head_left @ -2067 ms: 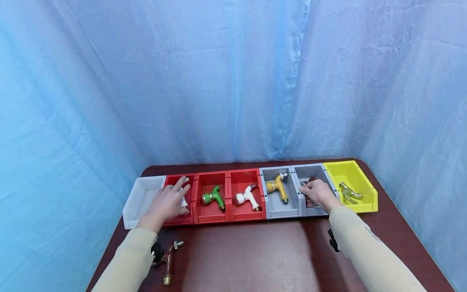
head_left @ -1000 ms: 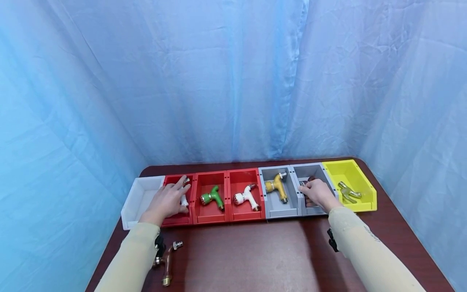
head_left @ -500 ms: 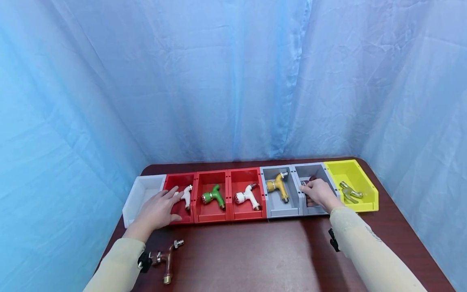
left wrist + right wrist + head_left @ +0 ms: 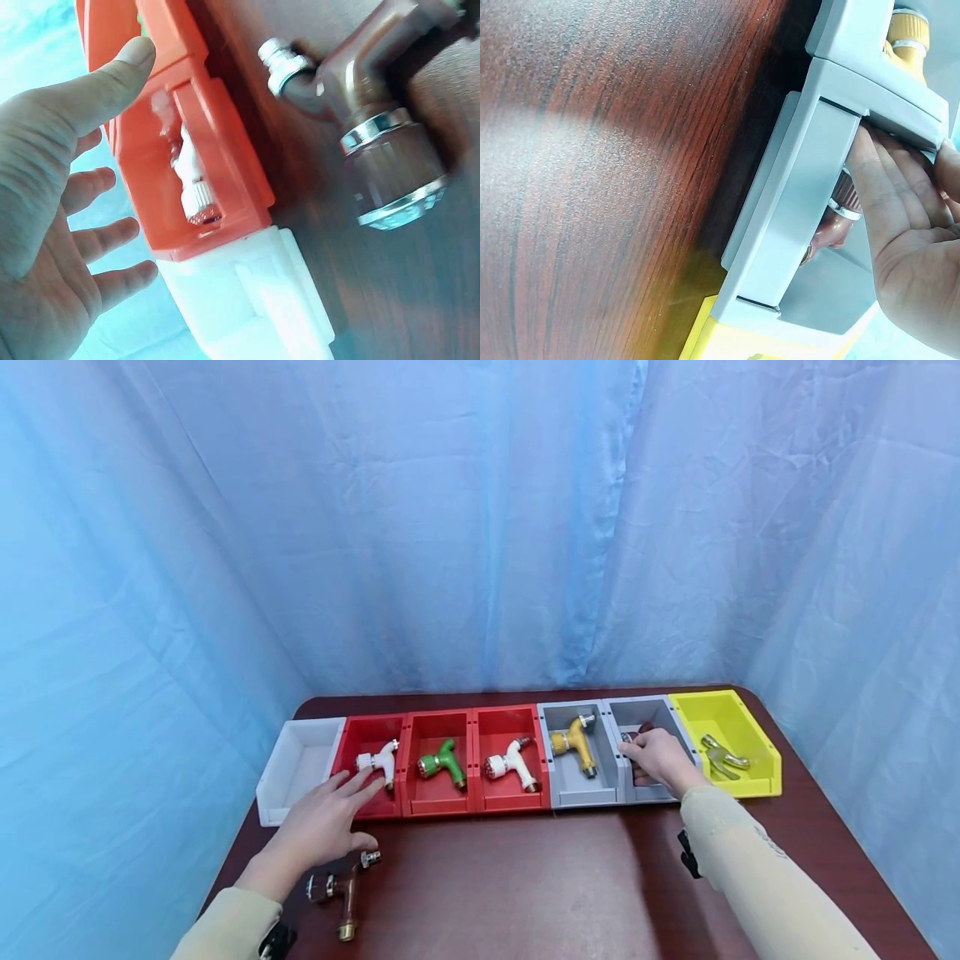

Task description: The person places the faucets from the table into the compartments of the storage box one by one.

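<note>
My left hand (image 4: pixel 318 827) hovers by the front of the leftmost red bin (image 4: pixel 352 806), its fingers spread and holding nothing. In that bin lies a white faucet (image 4: pixel 384 762) with a white knob. A brown faucet (image 4: pixel 348 893) with metal ends rests on the table just below the hand; it looks large in the left wrist view. My right hand (image 4: pixel 660 758) holds the side wall of the right grey bin (image 4: pixel 799 202), with fingers inside and thumb at the wall's top edge. Beneath those fingers is a brownish-red faucet (image 4: pixel 840 214), partly hidden.
Other bins in the row hold a green faucet (image 4: pixel 442 763), another white faucet (image 4: pixel 513 766), a yellow faucet (image 4: pixel 576 746) and a brass-coloured faucet (image 4: pixel 723 757) in the yellow bin (image 4: pixel 750 787). A white bin (image 4: pixel 296 772) ends the row at left. Blue curtains (image 4: pixel 480 527) enclose the table.
My left hand has let go of the white faucet and drawn back out of the red bin, toward me and slightly left. The right hand stays where it was.
</note>
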The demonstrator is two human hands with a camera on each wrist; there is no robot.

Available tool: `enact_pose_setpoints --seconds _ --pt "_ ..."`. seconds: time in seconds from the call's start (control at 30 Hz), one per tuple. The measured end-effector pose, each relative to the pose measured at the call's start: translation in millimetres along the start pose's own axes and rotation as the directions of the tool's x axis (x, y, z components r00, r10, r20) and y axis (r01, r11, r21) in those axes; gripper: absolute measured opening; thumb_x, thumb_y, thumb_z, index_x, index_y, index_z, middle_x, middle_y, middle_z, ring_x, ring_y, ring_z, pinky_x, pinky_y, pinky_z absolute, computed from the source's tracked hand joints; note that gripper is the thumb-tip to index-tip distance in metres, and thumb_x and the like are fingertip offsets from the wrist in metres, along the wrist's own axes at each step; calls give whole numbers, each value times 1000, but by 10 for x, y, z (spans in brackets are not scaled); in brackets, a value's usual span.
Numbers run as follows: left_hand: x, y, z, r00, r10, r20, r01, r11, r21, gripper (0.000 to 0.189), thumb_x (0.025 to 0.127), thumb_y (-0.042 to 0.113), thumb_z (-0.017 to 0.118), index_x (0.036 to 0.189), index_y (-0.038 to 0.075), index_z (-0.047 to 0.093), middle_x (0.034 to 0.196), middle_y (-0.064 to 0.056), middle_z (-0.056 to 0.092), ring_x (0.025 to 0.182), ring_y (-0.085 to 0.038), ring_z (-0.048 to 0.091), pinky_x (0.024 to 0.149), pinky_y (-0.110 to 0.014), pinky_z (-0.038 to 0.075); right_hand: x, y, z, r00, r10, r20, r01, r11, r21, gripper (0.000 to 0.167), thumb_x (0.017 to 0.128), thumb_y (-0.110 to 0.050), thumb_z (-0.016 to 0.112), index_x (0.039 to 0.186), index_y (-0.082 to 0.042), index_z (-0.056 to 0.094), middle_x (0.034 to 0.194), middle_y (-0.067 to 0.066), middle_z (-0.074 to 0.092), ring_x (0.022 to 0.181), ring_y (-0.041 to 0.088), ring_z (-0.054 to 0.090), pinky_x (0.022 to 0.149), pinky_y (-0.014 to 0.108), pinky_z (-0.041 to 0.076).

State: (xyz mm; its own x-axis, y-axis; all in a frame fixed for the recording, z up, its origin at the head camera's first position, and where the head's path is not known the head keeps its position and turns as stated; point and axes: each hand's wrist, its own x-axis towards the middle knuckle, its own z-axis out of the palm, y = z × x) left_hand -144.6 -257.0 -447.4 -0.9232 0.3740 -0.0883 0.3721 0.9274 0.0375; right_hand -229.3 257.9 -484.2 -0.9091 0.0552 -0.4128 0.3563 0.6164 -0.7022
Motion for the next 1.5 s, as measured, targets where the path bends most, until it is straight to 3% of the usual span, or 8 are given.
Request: enact_pose_setpoints --seconds 0.17,0.33,0.63,0.93,1.5 --pt "-120 77 58 998 -4 65 6 999 -31 96 68 52 91 151 22 53 156 -12 48 138 -47 46 106 -64 45 9 -2 2 1000 2 0 -2 1000 0 27 105 -24 58 98 1 67 86 12 61 75 23 67 68 38 62" --pt "-245 136 131 986 -19 167 31 997 -68 96 66 55 91 149 24 54 155 -11 49 140 -48 43 107 -70 40 13 3 2 1000 3 1 -3 1000 4 27 105 -23 58 101 2 67 86 12 61 76 23 68 69 39 62" --pt "-413 180 293 938 -87 336 134 984 -118 102 60 59 91 149 26 54 156 -9 47 140 -49 42 106 -76 35 5 5 -2 1000 2 -2 -2 1000 2 27 105 -23 58 102 2 67 87 12 61 75 23 67 68 38 62" --pt "-524 229 481 897 -89 434 157 980 -124 107 54 61 93 149 29 54 156 -8 47 132 -48 50 99 -78 40 -6 4 4 1000 3 -5 -3 1000 8 27 106 -23 57 101 2 67 87 11 62 74 21 67 68 37 63" --pt "-562 251 577 918 -81 389 126 988 -93 92 63 34 97 145 26 58 157 -7 45 117 -40 59 93 -73 48 -2 11 10 1000 -15 -8 16 1000 13 27 106 -23 56 97 1 66 84 10 59 70 19 67 64 35 62"
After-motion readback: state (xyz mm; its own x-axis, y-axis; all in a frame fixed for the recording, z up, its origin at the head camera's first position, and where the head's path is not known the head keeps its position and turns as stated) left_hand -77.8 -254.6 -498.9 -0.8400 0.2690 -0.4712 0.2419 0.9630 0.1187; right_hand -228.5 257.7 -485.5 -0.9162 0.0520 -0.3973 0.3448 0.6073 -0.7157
